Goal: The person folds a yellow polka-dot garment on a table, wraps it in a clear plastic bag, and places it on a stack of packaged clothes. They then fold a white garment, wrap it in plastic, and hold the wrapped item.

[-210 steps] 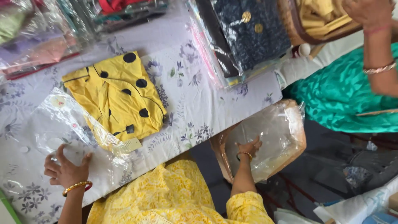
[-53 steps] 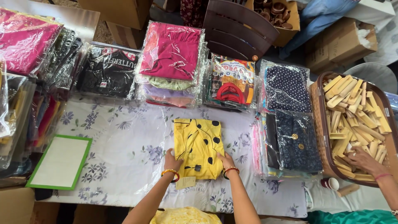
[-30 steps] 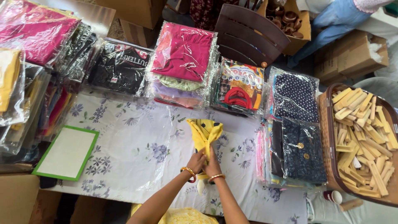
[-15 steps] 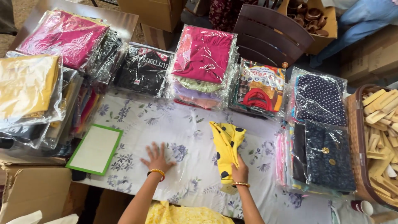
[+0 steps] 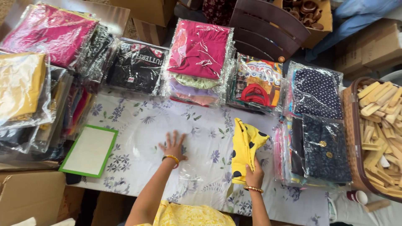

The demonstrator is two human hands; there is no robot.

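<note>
My right hand (image 5: 253,173) grips a folded yellow garment with black dots (image 5: 245,145), lifted upright off the floral tablecloth (image 5: 138,121). My left hand (image 5: 173,145) lies flat with fingers spread on a clear plastic bag (image 5: 167,155) that rests on the cloth to the left of the garment. Both wrists wear gold bangles.
Stacks of bagged clothes line the far and left sides: pink (image 5: 201,48), black (image 5: 136,67), dark blue dotted (image 5: 318,94). A green-framed white board (image 5: 88,150) lies at left. A basket of wooden pieces (image 5: 379,129) stands at right. Cardboard boxes and a brown chair (image 5: 268,29) are beyond the table.
The left hand has let go of the yellow garment and moved left onto the clear bag. The right hand now holds the garment alone, folded and raised.
</note>
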